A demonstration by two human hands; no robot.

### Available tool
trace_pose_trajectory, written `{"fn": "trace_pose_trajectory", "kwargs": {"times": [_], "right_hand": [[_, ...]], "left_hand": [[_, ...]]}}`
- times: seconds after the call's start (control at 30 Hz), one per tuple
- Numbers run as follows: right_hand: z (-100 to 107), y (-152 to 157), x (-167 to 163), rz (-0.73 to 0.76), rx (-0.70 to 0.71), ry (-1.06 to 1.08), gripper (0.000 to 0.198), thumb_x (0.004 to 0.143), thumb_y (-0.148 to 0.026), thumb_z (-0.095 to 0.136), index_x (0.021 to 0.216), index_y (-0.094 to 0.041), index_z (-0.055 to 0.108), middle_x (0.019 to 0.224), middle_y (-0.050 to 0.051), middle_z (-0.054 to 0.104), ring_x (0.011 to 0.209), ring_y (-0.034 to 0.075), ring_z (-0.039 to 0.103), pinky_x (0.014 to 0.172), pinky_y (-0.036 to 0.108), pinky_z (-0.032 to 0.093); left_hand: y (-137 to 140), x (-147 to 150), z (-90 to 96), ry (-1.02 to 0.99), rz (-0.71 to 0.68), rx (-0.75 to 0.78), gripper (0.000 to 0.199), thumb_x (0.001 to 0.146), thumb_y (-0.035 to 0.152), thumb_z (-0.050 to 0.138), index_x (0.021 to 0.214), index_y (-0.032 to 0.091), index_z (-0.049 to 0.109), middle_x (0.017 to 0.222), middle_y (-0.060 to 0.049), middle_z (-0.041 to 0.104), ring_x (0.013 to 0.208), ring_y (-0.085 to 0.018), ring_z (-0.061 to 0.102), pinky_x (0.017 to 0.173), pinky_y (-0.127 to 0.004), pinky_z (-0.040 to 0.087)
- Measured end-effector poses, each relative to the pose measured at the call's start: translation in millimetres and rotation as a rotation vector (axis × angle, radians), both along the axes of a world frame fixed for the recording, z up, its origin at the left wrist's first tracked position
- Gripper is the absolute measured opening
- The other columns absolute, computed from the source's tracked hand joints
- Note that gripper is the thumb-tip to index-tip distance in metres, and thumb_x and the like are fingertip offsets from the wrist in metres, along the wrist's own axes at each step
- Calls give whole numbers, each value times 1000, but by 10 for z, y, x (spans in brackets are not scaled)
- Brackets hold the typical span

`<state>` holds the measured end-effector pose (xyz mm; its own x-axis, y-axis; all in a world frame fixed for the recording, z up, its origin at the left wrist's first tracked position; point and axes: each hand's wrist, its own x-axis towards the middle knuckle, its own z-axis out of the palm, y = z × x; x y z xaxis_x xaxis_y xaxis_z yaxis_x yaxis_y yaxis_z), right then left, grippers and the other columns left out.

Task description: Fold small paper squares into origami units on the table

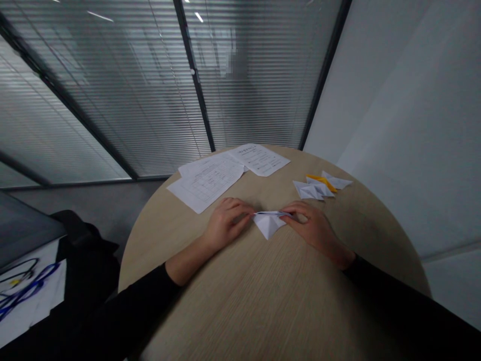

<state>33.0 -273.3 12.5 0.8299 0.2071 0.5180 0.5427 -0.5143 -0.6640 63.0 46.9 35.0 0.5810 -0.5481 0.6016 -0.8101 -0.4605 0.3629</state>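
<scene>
Left hand (224, 221) and right hand (312, 224) are pinching opposite ends of a folded white paper (269, 223) lying on the desk (263, 301).

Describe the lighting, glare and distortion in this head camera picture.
Head view: dim, even light; ceiling lamps glare as streaks on the glass wall; wide-angle distortion bows its frames and the round table; both hands, left hand and right hand, and the folded white paper look sharp; one small blurred patch on the glass.
</scene>
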Motion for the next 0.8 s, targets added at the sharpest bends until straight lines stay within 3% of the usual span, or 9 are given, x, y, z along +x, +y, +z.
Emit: {"fn": "trace_pose_trajectory", "kwargs": {"times": [0.1, 0.23, 0.3, 0.43, 0.53, 0.6, 0.7, 0.8], "right_hand": [[106, -35, -49, -33, -25, -178, 19, 111, -28, 72, 111, -36, 89, 115, 6, 87, 111, 33, 81, 109, 61, 66], [103, -116, -16, 66, -217, -212, 23, 110, -22, 71, 116, -36, 89, 121, 6, 88, 114, 34, 80, 110, 61, 63], [72, -147, 26, 184, -296, -155, 16, 108, -31, 80, 121, -34, 88, 122, 8, 87, 115, 34, 79, 108, 59, 64], [39, -176, 74, 341, -322, -31, 37, 106, -48, 87, 139, -32, 84, 137, 11, 82, 130, 35, 76, 115, 57, 62], [0, -162, 91, 324, -293, -20, 22, 117, -38, 71, 131, -33, 86, 132, 10, 83, 128, 32, 77, 115, 56, 63], [-51, -144, 107, 281, -289, -36, 22, 118, -33, 67, 126, -32, 87, 129, 9, 84, 126, 32, 77, 114, 57, 64], [-137, -121, 128, 175, -293, -53, 32, 114, -30, 70, 144, -34, 81, 147, 11, 81, 140, 35, 74, 123, 63, 60], [-185, -116, 133, 128, -281, -12, 53, 111, -29, 73, 164, -33, 66, 161, 13, 75, 150, 37, 70, 129, 66, 56]], "left_hand": [[34, -26, 21, -115, 46, -7, 19, 119, 38, 67, 120, 31, 85, 113, -7, 86, 106, -26, 77, 100, -48, 59], [49, -2, 17, -164, 45, 46, 16, 116, 32, 69, 118, 31, 85, 121, -6, 86, 112, -26, 77, 102, -49, 58], [39, 26, 9, -122, -18, 90, 15, 111, 27, 70, 116, 28, 84, 129, -9, 85, 118, -28, 78, 106, -50, 58], [8, 48, 2, 59, -174, 189, 14, 103, 23, 70, 108, 25, 82, 129, -9, 85, 119, -28, 80, 109, -50, 60], [-13, 46, -11, 129, -179, 215, 14, 109, 27, 67, 105, 25, 80, 118, -8, 86, 114, -26, 81, 108, -48, 61], [-24, 55, -36, 129, -129, 215, 15, 113, 31, 67, 103, 24, 76, 122, -10, 85, 119, -28, 80, 108, -50, 61], [-27, 89, -85, 125, -34, 198, 13, 112, 37, 73, 115, 24, 74, 138, -14, 82, 128, -33, 77, 113, -56, 61], [-20, 115, -118, 151, -8, 192, 32, 111, 40, 77, 138, 25, 70, 141, -14, 81, 126, -34, 77, 113, -57, 61]]}}
